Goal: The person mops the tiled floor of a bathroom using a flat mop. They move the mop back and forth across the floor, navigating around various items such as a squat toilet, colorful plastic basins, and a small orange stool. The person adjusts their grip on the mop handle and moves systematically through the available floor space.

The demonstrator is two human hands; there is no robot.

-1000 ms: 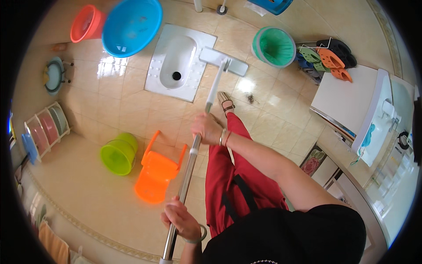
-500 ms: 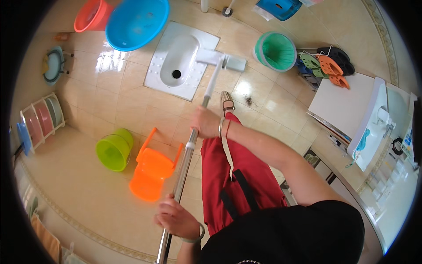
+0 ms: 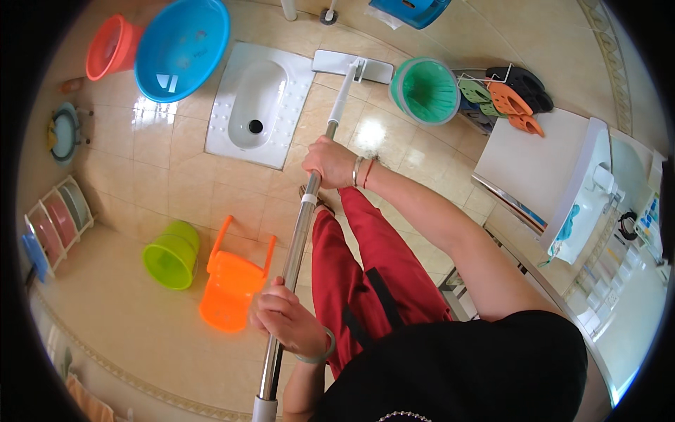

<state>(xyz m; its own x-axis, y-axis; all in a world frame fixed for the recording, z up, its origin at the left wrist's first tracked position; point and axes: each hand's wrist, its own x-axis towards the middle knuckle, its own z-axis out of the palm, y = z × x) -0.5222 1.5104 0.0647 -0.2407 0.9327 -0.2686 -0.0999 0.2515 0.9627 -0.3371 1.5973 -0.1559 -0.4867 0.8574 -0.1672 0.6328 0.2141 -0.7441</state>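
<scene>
Both my hands grip a long metal mop handle (image 3: 297, 234). My left hand (image 3: 284, 318) wraps the lower part of the pole, near my waist. My right hand (image 3: 330, 160) holds it higher up, arm stretched forward. The flat white mop head (image 3: 353, 66) lies on the tiled floor just beyond the white squat toilet pan (image 3: 259, 103), beside a green basket (image 3: 425, 90). My red trousers (image 3: 362, 278) show below the pole.
A blue basin (image 3: 182, 46) and a red basin (image 3: 111, 46) stand at the far left. A small green bucket (image 3: 170, 254) and an orange plastic stool (image 3: 232, 283) sit left of the pole. A white washing machine (image 3: 541, 172) and slippers (image 3: 510, 95) are at the right.
The mop head has slid away from me across the tiles, from beside the toilet pan to beyond its far corner. Both hands kept their grip on the handle.
</scene>
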